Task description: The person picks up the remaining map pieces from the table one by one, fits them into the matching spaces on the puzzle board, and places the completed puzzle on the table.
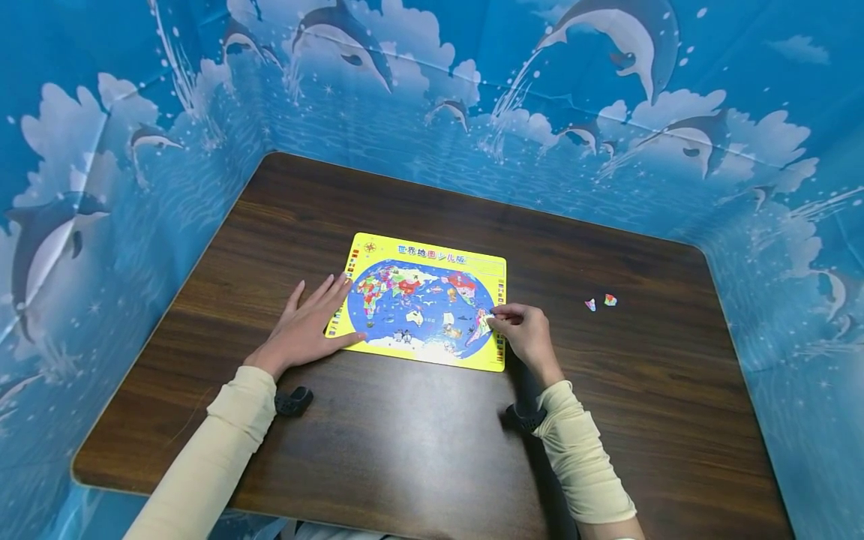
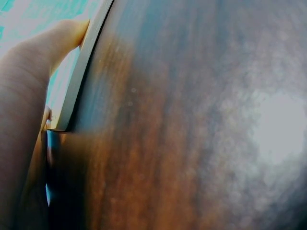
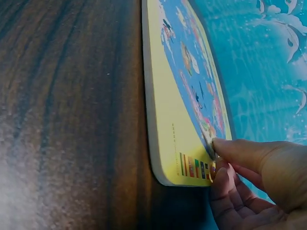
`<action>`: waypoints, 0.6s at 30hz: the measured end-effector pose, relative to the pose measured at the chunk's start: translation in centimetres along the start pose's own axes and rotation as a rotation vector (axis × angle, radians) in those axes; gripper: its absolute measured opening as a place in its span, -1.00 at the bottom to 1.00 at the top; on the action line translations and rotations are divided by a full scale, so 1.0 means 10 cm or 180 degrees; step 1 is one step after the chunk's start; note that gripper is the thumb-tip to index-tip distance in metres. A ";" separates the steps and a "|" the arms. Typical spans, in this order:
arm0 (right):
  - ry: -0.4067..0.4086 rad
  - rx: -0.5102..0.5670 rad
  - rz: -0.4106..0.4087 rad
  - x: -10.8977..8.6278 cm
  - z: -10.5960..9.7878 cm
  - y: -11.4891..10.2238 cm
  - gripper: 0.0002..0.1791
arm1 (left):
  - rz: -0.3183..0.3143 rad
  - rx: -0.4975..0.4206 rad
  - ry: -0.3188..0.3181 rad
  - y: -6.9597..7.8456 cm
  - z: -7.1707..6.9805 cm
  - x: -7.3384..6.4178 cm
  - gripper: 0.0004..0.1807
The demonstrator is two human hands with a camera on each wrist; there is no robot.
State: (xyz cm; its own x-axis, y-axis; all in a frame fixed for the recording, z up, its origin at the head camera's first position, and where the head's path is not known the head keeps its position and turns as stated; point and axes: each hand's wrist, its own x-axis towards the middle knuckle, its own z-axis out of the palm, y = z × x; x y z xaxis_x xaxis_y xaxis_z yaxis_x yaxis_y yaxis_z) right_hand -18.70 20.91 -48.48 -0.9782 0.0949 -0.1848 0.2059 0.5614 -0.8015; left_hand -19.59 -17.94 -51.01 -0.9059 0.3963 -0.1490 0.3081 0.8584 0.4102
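A yellow-bordered world map puzzle board (image 1: pixel 388 309) with blue oceans and colourful continents lies flat on the table. My left hand (image 1: pixel 304 326) rests on its left side with fingers spread; in the left wrist view the thumb (image 2: pixel 57 40) lies over the board's edge. At the board's right side, my right hand (image 1: pixel 529 337) pinches a small puzzle piece (image 3: pixel 209 147) between thumb and fingertips, over the South America area. The fingers hide most of that piece. In the right wrist view, a row of printed flags (image 3: pixel 194 166) shows beside the fingertips.
Two small loose puzzle pieces, a pinkish one (image 1: pixel 590 305) and a multicoloured one (image 1: pixel 610 300), lie on the dark wooden table (image 1: pixel 648 390) to the right of the board. A blue dolphin-printed curtain (image 1: pixel 418 120) surrounds the table's back and sides.
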 end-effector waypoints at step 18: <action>0.0226 -0.0349 -0.0490 -0.17 0.03 0.07 -0.70 | 0.0011 0.0007 -0.0016 0.01 -0.01 0.00 0.12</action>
State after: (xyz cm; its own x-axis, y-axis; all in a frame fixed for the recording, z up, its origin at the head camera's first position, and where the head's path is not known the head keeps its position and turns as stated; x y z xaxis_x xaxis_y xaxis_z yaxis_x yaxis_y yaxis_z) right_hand -16.85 20.91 -48.83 -0.9982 0.0565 -0.0213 0.0533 0.6596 -0.7497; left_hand -19.56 -17.87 -50.85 -0.9034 0.4009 -0.1522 0.3118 0.8578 0.4087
